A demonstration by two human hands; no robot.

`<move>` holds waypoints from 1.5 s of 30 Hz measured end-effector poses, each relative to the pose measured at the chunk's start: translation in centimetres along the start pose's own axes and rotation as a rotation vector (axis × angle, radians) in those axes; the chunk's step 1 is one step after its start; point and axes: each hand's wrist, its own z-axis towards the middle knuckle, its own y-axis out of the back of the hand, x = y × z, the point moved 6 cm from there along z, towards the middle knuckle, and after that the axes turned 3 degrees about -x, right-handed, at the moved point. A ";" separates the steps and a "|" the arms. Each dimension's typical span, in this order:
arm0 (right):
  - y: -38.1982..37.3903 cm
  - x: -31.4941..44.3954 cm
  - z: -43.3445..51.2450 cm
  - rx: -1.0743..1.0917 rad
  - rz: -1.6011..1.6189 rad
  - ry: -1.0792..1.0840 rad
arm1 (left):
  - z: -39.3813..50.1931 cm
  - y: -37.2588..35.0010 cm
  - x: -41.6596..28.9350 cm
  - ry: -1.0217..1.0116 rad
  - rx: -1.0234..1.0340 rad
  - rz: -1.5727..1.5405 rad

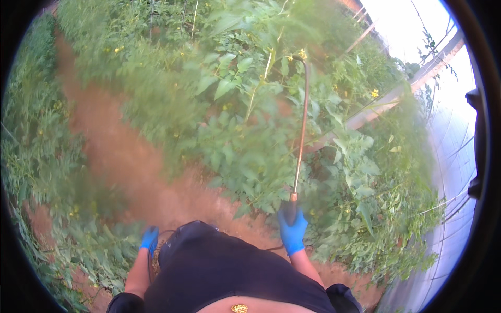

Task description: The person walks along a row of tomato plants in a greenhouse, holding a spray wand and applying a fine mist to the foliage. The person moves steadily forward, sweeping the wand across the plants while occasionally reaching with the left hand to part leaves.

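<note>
My right hand, in a blue glove, is closed around the dark handle of a sprayer wand. The thin metal tube rises from the fist among the plants, and its hooked tip bends left beside small yellow flowers. Low at the left, my left hand, also blue-gloved, hangs beside my dark shirt. A thin dark hose runs along that hand and wrist; whether the fingers grip it cannot be told. Leafy tomato plants stand in front, partly blurred.
A reddish dirt path runs between plant rows from upper left toward me. More plants line its left side. On the right, a sloping beam crosses the foliage beside a pale plastic greenhouse wall. Upright strings stand among the plants.
</note>
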 end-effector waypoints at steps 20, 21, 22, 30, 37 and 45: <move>-9.5 1.4 -0.5 0.309 0.074 -0.035 | 9.3 2.3 -10.7 -0.015 0.096 -0.048; -10.9 2.0 -0.6 0.317 0.043 -0.062 | 10.6 2.8 -10.8 0.013 0.147 -0.039; -12.6 2.8 -0.7 0.331 0.016 -0.088 | 12.4 3.3 -11.3 0.021 0.180 -0.030; -27.5 12.8 0.3 0.456 0.048 -0.103 | 24.5 13.8 -9.7 -0.021 0.099 0.045; -37.3 21.5 1.6 0.482 0.068 0.023 | 29.9 23.4 -5.5 0.061 0.000 -0.241; -47.5 28.8 7.6 0.502 0.108 -0.037 | 32.4 28.1 -2.6 0.294 0.023 -0.043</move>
